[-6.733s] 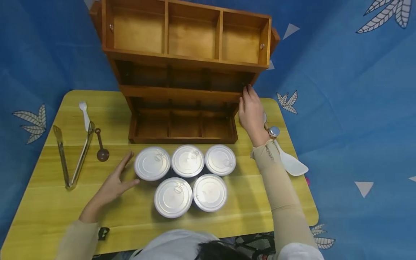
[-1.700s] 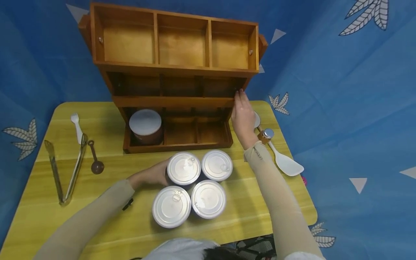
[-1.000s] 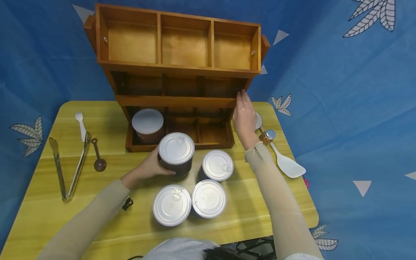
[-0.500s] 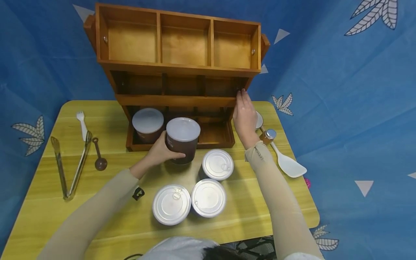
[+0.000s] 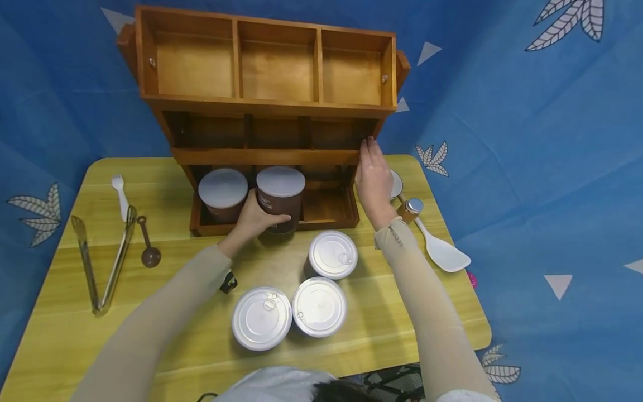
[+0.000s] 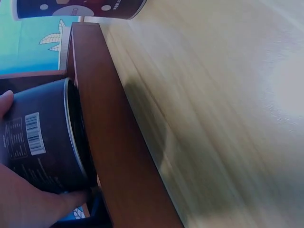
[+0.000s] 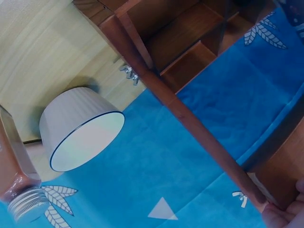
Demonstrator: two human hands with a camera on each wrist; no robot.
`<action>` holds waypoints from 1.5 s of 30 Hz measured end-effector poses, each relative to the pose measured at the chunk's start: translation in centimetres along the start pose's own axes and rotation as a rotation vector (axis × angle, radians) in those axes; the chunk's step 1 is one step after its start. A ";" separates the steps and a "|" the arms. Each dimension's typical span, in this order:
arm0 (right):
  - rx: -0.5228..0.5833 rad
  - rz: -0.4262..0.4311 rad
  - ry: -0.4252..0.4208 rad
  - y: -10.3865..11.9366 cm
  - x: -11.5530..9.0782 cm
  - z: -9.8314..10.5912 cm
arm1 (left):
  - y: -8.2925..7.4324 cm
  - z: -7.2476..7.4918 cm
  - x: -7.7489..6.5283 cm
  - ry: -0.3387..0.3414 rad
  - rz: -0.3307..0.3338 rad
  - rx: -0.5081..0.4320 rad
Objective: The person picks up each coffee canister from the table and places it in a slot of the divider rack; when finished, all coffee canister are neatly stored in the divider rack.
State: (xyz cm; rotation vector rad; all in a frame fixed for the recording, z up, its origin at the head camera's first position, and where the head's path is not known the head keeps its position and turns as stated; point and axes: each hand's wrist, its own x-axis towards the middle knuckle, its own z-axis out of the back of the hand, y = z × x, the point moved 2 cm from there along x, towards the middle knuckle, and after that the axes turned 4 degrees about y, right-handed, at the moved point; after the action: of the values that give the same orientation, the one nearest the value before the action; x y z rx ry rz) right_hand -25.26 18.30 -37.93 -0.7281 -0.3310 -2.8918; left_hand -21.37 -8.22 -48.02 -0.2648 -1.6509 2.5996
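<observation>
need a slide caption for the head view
Left hand holds a brown can at the bottom of a wooden rack; right hand touches the rack's side.

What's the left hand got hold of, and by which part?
A dark brown can: the left hand grips it round its side wall, below the pale top.

Left grip (image 6: pixel 28 202) around dark barcoded can (image 6: pixel 47 137) beside wooden rail (image 6: pixel 111 133)

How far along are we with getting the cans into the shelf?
Done: one can stands at the left end of the wooden shelf's bottom tier. In hand: the left hand grips a second can beside it; the right hand touches the shelf. To go, apparently: three cans on the table.
</observation>
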 end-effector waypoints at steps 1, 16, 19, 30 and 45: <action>0.000 -0.001 0.001 0.0 0.0 0.0 | -0.1 -0.1 0.2 -0.015 0.005 -0.006; 0.005 0.002 0.012 0.8 -0.1 0.2 | 0.8 -2.0 3.0 -0.241 0.042 0.057; 0.000 0.004 0.028 1.0 -0.1 0.2 | 1.5 -2.3 3.0 -0.259 0.031 0.078; -0.012 0.001 0.025 0.9 0.0 0.2 | 3.1 -2.9 3.2 -0.210 0.028 0.062; -0.027 -0.023 0.041 0.1 0.1 0.2 | 2.2 -1.8 1.6 -0.031 0.021 0.079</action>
State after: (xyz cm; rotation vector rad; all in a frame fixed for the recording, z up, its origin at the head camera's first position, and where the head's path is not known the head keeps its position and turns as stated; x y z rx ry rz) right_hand -25.22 18.25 -37.76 -0.6725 -0.2979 -2.9333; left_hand -22.52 -7.40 -50.95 -0.2408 -1.5583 2.6903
